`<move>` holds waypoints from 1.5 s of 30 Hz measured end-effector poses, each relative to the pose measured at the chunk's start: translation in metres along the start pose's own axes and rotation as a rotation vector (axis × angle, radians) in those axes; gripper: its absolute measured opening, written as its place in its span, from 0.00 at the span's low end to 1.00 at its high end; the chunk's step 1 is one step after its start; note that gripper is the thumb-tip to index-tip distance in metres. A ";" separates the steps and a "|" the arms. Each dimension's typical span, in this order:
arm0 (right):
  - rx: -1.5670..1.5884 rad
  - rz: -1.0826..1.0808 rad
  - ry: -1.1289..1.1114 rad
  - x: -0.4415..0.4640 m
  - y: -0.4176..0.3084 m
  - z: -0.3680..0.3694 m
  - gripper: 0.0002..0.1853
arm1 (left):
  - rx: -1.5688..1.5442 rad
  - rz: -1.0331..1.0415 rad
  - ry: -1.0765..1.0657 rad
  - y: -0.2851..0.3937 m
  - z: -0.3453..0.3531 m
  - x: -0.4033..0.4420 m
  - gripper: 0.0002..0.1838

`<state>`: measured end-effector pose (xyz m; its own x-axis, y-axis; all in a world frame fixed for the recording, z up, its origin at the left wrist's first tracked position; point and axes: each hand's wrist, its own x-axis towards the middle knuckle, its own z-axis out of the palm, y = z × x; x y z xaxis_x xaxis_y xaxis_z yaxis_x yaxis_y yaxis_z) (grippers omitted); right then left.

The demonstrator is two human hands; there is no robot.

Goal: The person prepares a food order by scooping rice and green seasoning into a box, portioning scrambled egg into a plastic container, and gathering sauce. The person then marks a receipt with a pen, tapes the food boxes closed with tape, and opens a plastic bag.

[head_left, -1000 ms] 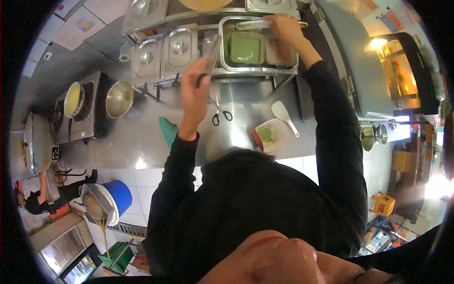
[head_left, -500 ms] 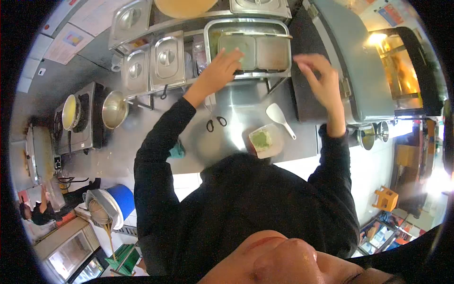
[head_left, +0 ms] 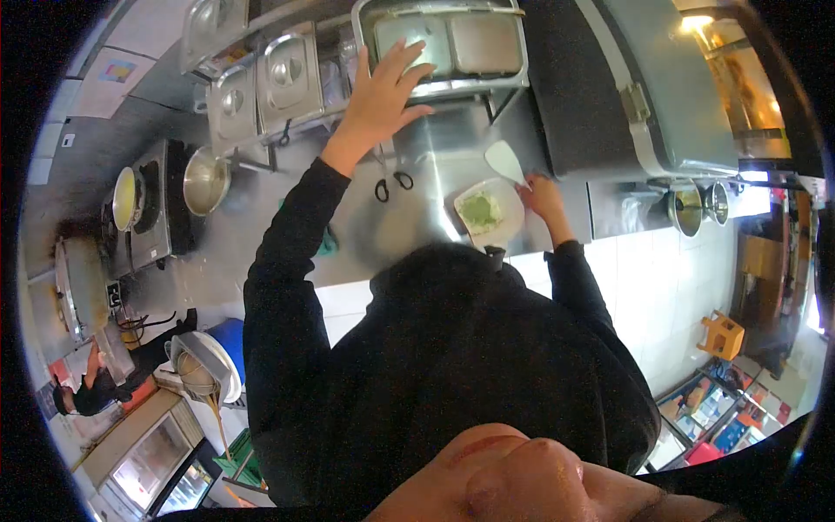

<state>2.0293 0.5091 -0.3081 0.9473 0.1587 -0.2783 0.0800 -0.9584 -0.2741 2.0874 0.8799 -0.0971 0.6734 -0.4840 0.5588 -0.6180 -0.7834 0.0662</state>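
Observation:
My left hand [head_left: 383,97] is spread with fingers apart, over the front left edge of a metal tray [head_left: 477,85] on the raised rack. Two lidded square containers sit in that tray, a greenish one [head_left: 439,43] and a brownish one [head_left: 487,43]. On the counter, my right hand [head_left: 541,195] has its fingers closed round the handle end of a white paddle [head_left: 504,163]. Just left of that hand stands a pale bowl [head_left: 509,216] with green contents. Black-handled scissors [head_left: 393,186] lie on the counter below my left hand.
Lidded steel pans [head_left: 287,74] stand on the rack's left side. Farther left are a steel bowl [head_left: 206,181] and a stove [head_left: 161,209] with a yellow pan. A green cloth [head_left: 327,244] lies by my left sleeve. Another person [head_left: 91,387] is at the far left.
My right hand has come down from the tray to the white paddle. My left hand moved from holding a clear lid to spreading over the tray. The green container is now covered.

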 end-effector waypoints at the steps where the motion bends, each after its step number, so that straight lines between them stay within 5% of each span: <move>1: 0.029 -0.027 -0.029 0.003 -0.001 -0.005 0.20 | -0.089 -0.018 0.048 0.013 -0.003 -0.008 0.27; 2: 0.058 -0.055 -0.055 0.001 0.000 -0.010 0.19 | -0.175 -0.035 0.097 0.025 -0.007 -0.017 0.29; 5: 0.850 0.084 -0.023 -0.026 -0.003 -0.049 0.15 | -0.673 -0.121 0.082 0.067 0.028 -0.095 0.38; 7: 0.668 0.059 0.046 -0.065 -0.029 -0.126 0.15 | -0.765 -0.423 -0.143 0.100 0.044 -0.139 0.54; 9: 0.466 0.052 -0.054 -0.103 -0.060 -0.194 0.20 | -0.760 -0.444 -0.192 0.118 0.084 -0.166 0.62; 11: 0.046 -0.199 -0.054 -0.123 -0.088 -0.214 0.18 | -0.824 -0.491 -0.211 0.133 0.106 -0.171 0.70; 15: -0.545 -0.439 -0.046 -0.093 -0.138 -0.130 0.06 | -1.065 -0.654 -0.164 0.170 0.134 -0.160 0.64; 17: -0.569 -0.351 -0.335 -0.062 -0.153 -0.072 0.05 | -1.009 -0.719 -0.157 0.177 0.134 -0.157 0.58; 23: -0.666 -0.446 -0.422 -0.076 -0.186 -0.141 0.08 | -0.893 -0.806 -0.077 0.179 0.129 -0.150 0.45; 27: -0.719 -0.556 -0.373 -0.059 -0.172 -0.100 0.05 | -0.928 -0.741 -0.167 0.174 0.137 -0.152 0.46; 36: -0.661 -0.382 -0.384 -0.036 -0.178 -0.108 0.11 | -0.858 -0.791 -0.220 0.167 0.146 -0.150 0.56; 45: -0.711 -0.455 -0.419 -0.032 -0.178 -0.106 0.08 | -0.863 -0.755 -0.205 0.165 0.148 -0.148 0.50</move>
<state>2.0180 0.6498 -0.1529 0.6004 0.4937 -0.6291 0.7167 -0.6812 0.1493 1.9461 0.7644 -0.2915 0.9923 -0.1240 -0.0020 -0.0496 -0.4118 0.9099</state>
